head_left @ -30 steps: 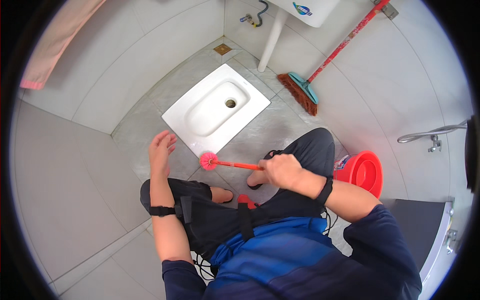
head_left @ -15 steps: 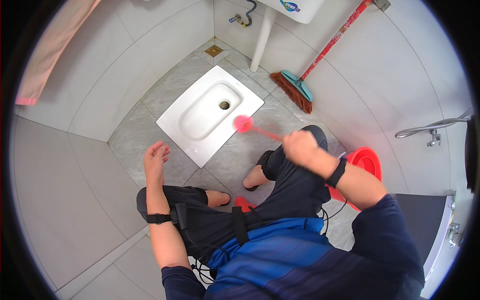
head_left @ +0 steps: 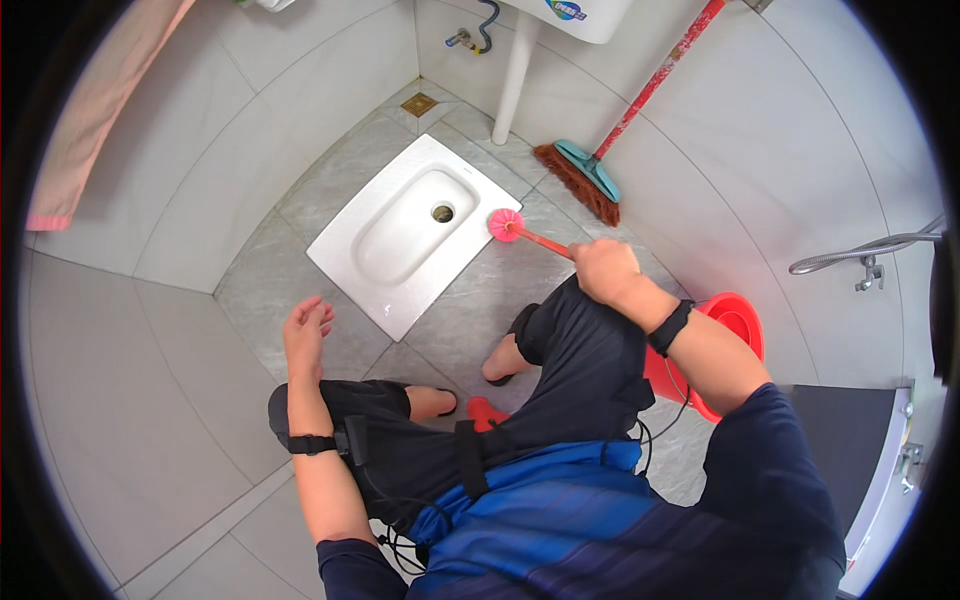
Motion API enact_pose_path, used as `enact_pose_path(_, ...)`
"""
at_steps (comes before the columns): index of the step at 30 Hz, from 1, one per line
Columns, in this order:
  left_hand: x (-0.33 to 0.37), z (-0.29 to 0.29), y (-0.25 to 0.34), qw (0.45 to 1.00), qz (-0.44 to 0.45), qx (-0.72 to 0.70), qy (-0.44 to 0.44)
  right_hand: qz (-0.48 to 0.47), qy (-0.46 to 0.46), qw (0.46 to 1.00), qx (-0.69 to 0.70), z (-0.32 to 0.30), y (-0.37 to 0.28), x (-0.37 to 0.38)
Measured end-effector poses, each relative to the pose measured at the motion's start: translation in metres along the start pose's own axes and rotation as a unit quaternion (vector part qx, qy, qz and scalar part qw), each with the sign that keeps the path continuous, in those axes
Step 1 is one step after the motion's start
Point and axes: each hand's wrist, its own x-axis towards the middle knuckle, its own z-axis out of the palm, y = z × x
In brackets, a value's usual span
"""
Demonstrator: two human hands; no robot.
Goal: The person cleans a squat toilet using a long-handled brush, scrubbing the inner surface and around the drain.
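Observation:
My right hand (head_left: 606, 271) is wrapped round the red handle of a toilet brush (head_left: 506, 225). The brush's round pink head is at the right edge of a white squat toilet (head_left: 380, 322); whether it touches the rim I cannot tell. Over the floor left of the toilet's near corner, my left hand (head_left: 306, 335) holds nothing, its fingers loosely bent and apart. The toilet's drain hole lies toward its far right end.
A broom (head_left: 590, 180) with brown bristles leans on the right wall. Beside my right knee stands a red bucket (head_left: 738, 318). A white pipe (head_left: 515, 85) runs down from the cistern (head_left: 590, 18). Between my feet is a red object (head_left: 486, 413). A shower hose (head_left: 850, 256) hangs at right.
The toilet brush's head has moved slightly right and toward the toilet's right edge, and its blur has gone. My left hand has hardly moved. The whole view has shifted a little.

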Motion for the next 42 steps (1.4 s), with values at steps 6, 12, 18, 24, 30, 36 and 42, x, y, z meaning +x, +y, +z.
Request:
enact_pose_path(6,0.003,-0.004,-0.001,1.000,-0.007,0.030,-0.005,-0.142,-0.069,0.988,-0.001,-0.008,-0.083,-0.047)
enact_pose_path(12,0.004,0.008,-0.001,0.999,-0.011,0.034,-0.007,-0.178,-0.095,0.979,0.039,-0.008,-0.095,-0.061)
enact_pose_path(18,0.000,0.007,0.002,0.999,-0.006,0.034,-0.006,-0.035,-0.023,0.999,0.009,-0.007,-0.013,0.000)
enact_pose_path(24,0.008,0.008,-0.014,0.990,0.074,0.116,-0.017,-0.037,-0.030,0.999,-0.008,-0.015,-0.034,-0.001)
enact_pose_path(30,-0.078,0.179,0.015,0.874,0.369,0.174,-0.263,-0.121,-0.062,0.988,0.068,-0.019,-0.084,-0.039)
enact_pose_path(36,-0.090,0.204,-0.039,0.914,0.200,0.210,-0.285,-0.184,-0.045,0.971,0.144,-0.008,-0.101,-0.043)
enact_pose_path(42,-0.079,0.220,-0.053,0.898,0.291,0.209,-0.254,-0.199,-0.018,0.966,0.164,-0.015,-0.095,-0.053)
